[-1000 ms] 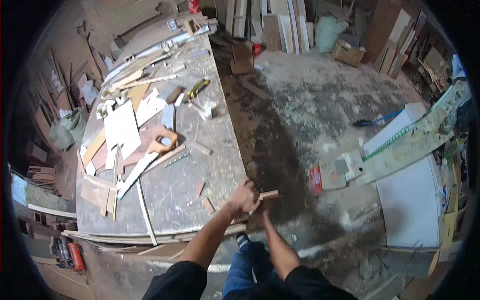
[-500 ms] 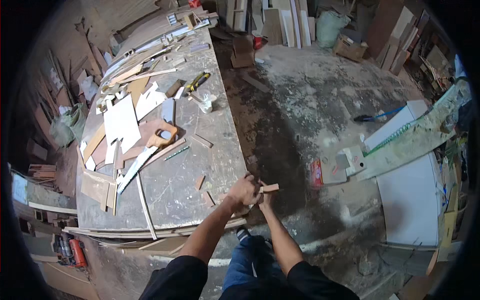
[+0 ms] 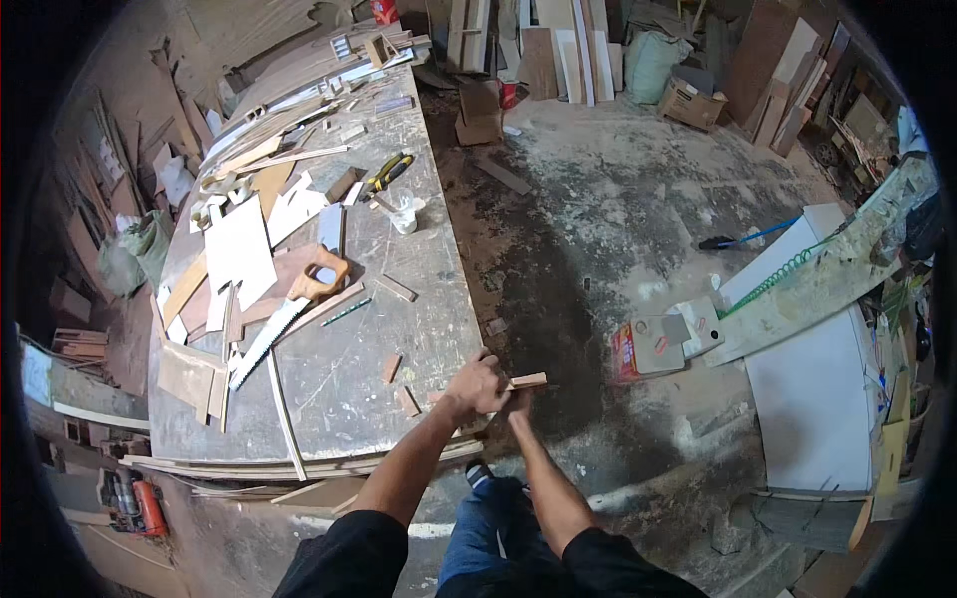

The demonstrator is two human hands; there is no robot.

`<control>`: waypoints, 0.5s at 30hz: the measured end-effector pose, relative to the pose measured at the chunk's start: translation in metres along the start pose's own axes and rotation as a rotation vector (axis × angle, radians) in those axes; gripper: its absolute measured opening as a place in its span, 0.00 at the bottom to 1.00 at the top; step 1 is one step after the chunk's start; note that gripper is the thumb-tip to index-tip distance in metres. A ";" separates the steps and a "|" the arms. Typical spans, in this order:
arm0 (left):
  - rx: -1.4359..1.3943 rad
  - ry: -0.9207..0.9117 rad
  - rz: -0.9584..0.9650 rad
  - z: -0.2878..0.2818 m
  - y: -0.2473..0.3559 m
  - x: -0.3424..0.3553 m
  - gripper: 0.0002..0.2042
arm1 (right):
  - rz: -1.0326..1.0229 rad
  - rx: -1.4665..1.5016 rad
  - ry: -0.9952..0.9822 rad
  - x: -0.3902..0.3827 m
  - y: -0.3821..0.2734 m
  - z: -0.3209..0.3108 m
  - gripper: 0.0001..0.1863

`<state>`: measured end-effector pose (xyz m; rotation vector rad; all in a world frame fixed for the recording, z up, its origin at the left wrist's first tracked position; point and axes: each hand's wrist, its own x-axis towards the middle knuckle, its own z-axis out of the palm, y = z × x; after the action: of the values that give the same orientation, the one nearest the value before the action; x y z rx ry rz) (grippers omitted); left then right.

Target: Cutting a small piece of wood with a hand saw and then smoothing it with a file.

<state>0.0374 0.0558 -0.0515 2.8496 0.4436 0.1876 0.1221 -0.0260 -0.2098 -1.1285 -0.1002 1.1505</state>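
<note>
At the near right corner of the workbench (image 3: 439, 299), both my hands are close together around a small wooden block (image 3: 530, 381). My left hand (image 3: 478, 384) is closed, knuckles up, over the block's left end. Just below and right of it, my right hand (image 3: 517, 402) is closed against the block's underside; most of its fingers are hidden. The block's pale right end sticks out past the bench edge. Two small wood offcuts, one upright (image 3: 392, 368) and one tilted (image 3: 407, 402), lie left of my hands.
A handsaw (image 3: 289, 314) with an orange handle lies on the bench among white sheets (image 3: 239, 244) and strips. Beyond are a green pencil-like stick (image 3: 346, 312), black-and-yellow pliers (image 3: 387, 174) and a plastic cup (image 3: 403, 214). A white panel (image 3: 812, 399) stands at right.
Both hands and the block have shifted slightly left in view, along with the whole scene. The block tilts a little differently; the hold looks the same.
</note>
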 end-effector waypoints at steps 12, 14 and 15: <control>-0.009 0.047 0.041 0.012 -0.007 0.002 0.15 | -0.320 -0.442 -0.073 0.012 -0.018 -0.001 0.13; 0.005 0.031 0.033 0.010 -0.005 0.002 0.15 | -0.345 -0.508 -0.105 0.006 -0.017 -0.001 0.12; -0.028 0.071 0.038 0.008 -0.004 0.001 0.15 | -0.355 -0.544 -0.122 0.004 -0.014 -0.001 0.12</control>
<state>0.0391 0.0578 -0.0601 2.8326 0.3977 0.3011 0.1339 -0.0231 -0.2016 -1.4423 -0.7156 0.8889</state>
